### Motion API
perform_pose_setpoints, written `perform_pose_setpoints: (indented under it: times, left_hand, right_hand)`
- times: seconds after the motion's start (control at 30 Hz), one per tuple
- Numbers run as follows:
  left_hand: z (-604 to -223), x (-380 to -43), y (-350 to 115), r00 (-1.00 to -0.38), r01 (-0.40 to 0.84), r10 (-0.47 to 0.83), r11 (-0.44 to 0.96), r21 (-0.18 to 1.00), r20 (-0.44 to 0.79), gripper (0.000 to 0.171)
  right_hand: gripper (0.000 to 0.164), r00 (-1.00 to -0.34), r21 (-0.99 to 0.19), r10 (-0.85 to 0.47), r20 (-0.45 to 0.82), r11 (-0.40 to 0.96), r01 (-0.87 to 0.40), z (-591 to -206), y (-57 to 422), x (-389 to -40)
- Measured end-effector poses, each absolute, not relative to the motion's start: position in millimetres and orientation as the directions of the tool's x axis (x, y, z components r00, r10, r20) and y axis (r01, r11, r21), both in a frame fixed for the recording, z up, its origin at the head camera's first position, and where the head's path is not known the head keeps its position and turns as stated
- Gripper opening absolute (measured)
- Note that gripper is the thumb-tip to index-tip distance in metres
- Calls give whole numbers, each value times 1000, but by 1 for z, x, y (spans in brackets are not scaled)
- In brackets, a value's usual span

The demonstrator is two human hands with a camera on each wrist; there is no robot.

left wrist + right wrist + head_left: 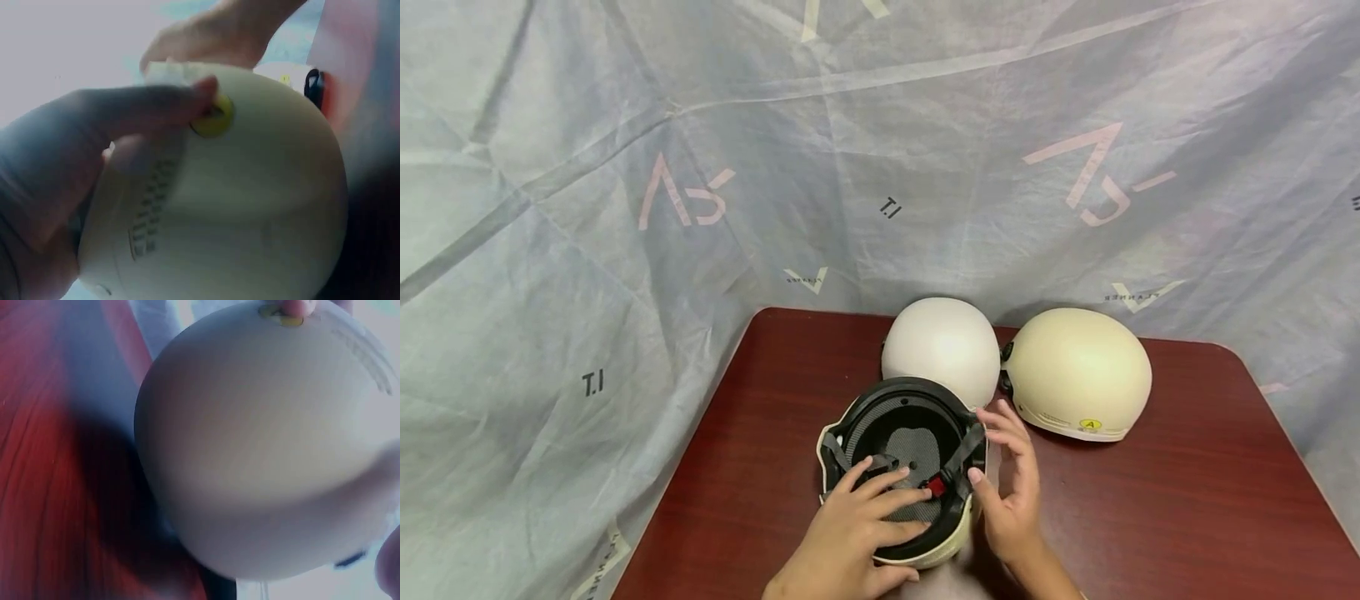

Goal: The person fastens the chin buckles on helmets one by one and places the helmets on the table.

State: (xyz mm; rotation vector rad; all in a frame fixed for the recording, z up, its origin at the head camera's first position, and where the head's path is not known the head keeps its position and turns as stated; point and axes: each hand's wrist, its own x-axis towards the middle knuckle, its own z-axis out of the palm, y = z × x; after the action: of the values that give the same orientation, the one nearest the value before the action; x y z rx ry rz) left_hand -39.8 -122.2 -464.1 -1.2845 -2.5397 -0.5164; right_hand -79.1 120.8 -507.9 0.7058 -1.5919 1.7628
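A cream helmet [913, 442] lies upside down at the near side of the table, its black padded inside facing up. Grey chin straps with a red buckle [936, 487] cross the opening. My left hand [857, 533] grips the near rim, fingers spread over the inside. In the left wrist view its thumb [156, 105] presses on the outer shell [269, 187] by a round yellow sticker [215, 122]. My right hand [1017, 492] is at the right rim, fingers loosely bent and fingertips beside the strap. The right wrist view shows mostly the smooth shell [262, 437].
Behind the held helmet stands a white helmet [940, 346], dome up. To its right sits another cream helmet [1078, 371] with a yellow sticker. The dark red table [1195, 492] ends at a grey cloth backdrop [850, 167] printed with letters.
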Motion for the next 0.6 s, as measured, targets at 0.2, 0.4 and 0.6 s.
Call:
perform_pose_setpoints:
  times: [0.2,0.4,0.6]
  left_hand:
    - [-472,-42,-135,-599,799,611,499,336,517,43]
    - [-479,-44,-142,-627,779,533,416,470,568,46]
    - [-488,-43,-151,-684,715,489,304,629,541,50]
  right_hand:
    - [70,-897,-897,-25,441,14,-442,-506,130,-71]
    - [71,-964,-979,-188,186,50,-198,-513,133,-71]
    - [67,-955,-986,-248,161,3,-167,-524,134,-79]
